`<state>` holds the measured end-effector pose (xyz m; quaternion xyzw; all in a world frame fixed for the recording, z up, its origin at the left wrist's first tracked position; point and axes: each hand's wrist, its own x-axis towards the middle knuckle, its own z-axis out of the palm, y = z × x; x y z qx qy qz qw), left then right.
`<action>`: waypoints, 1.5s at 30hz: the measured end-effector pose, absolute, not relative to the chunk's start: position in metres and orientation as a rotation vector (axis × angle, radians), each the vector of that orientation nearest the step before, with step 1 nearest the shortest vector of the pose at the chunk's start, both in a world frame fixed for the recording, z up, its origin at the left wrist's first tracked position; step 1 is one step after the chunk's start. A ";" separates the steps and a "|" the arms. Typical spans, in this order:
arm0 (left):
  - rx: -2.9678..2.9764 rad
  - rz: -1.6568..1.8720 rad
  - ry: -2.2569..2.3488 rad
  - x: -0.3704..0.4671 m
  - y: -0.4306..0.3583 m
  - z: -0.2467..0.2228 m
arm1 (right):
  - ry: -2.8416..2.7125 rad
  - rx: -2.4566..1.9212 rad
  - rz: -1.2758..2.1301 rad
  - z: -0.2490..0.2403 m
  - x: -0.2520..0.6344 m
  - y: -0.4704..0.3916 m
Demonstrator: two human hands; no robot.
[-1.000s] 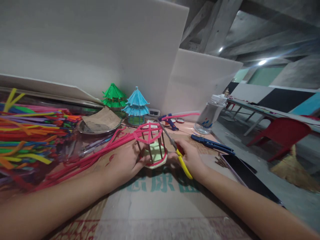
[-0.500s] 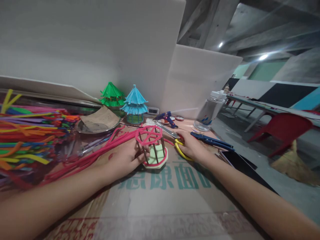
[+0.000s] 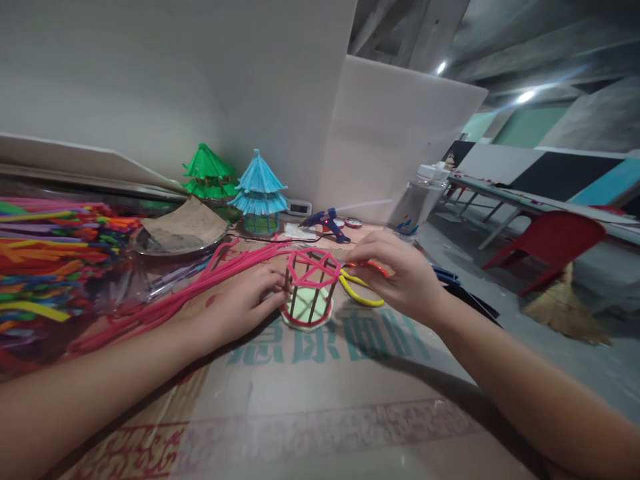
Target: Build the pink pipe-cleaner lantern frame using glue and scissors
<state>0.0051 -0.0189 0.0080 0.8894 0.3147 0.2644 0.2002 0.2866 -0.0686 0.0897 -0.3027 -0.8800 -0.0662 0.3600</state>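
Observation:
In the middle of the cardboard stands a small pavilion frame (image 3: 313,283), with a pink fuzzy-wire ring on top, dark posts and a pale green base edged in red. My left hand (image 3: 257,293) has its fingers closed at the frame's left post, though the fingertips are partly hidden. Just right of the frame, my right hand (image 3: 397,267) grips the red-orange handle of the scissors (image 3: 363,293). Their yellow handle hangs below, spread apart from the other. The blades point left and are mostly hidden behind the frame.
Pink pipe cleaners (image 3: 200,287) lie left of the frame, beside multicoloured bundles (image 3: 55,260). Behind are a metal bowl (image 3: 150,250), a green model (image 3: 207,173), a blue model (image 3: 259,190), a glue gun (image 3: 327,223) and a clear bottle (image 3: 415,200). Pliers (image 3: 445,275) lie right.
My right hand has lifted and turned the scissors, bringing them against or close to the frame's right side with the handles spread. The frame has turned slightly in my left hand. The view has shifted.

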 end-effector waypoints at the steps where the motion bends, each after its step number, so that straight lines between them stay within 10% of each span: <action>1: 2.490 0.727 0.880 0.005 -0.020 0.010 | -2.309 -0.749 -0.184 0.094 0.284 -0.073; 45: 2.530 0.678 0.943 0.006 -0.025 0.019 | -2.341 -0.633 -0.601 0.073 0.285 -0.069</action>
